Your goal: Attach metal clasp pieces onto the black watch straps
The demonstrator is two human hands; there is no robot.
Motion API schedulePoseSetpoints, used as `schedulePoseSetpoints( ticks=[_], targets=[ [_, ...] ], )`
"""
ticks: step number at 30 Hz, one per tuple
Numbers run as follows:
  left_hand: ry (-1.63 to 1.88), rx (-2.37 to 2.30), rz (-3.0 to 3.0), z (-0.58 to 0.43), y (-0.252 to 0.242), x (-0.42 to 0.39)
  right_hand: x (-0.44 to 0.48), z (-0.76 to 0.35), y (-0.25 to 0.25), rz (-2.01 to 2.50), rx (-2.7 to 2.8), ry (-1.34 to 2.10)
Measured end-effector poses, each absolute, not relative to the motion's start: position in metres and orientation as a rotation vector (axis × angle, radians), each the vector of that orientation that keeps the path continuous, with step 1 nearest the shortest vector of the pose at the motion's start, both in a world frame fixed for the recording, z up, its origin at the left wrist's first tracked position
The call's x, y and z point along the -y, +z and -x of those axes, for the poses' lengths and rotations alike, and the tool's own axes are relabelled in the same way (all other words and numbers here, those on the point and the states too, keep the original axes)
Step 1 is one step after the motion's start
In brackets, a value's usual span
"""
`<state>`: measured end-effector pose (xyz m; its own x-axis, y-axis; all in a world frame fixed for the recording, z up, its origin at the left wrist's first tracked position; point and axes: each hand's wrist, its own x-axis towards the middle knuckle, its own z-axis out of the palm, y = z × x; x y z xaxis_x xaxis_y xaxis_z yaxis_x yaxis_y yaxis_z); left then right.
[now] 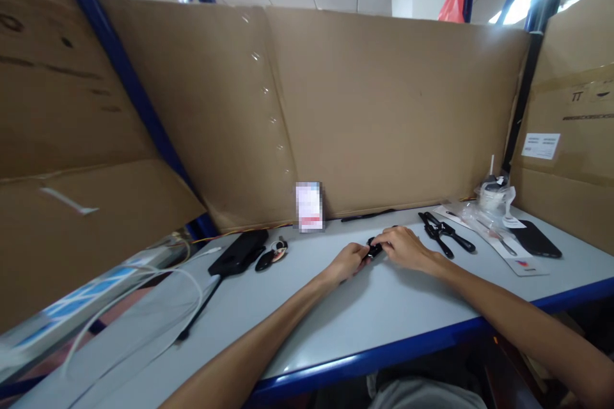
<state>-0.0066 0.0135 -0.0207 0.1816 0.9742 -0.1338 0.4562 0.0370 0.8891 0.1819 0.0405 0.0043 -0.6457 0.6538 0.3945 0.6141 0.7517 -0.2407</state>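
Both my hands meet near the middle of the grey table (364, 313), closed around a small black object (374, 248). My left hand (349, 261) pinches its near end, fingers curled. My right hand (405, 246) covers its far end with fingers wrapped over it. Most of the object is hidden between the fingers, so I cannot make out what it is.
Black pliers-like tools (444, 230) lie right of my hands, beside a white card with plastic bags (499, 239), a phone (536, 238) and a small container (493, 195). A black pouch (238, 252), keys (271, 255) and white cables (144, 294) lie left. Cardboard walls surround the table.
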Motion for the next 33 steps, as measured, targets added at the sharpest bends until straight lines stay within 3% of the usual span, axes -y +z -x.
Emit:
schedulePoseSetpoints(
  ticks=[10, 33],
  targets=[
    [0.72, -1.41, -1.582, 0.0085, -0.0229, -0.0159, -0.0419, -0.1832, 0.0053, 1.138, 2.448, 0.115],
    [0.705, -1.398, -1.599, 0.0091, -0.0272, -0.0198, -0.0383, -0.1812, 0.0028, 0.948, 2.45, 0.082]
  ],
)
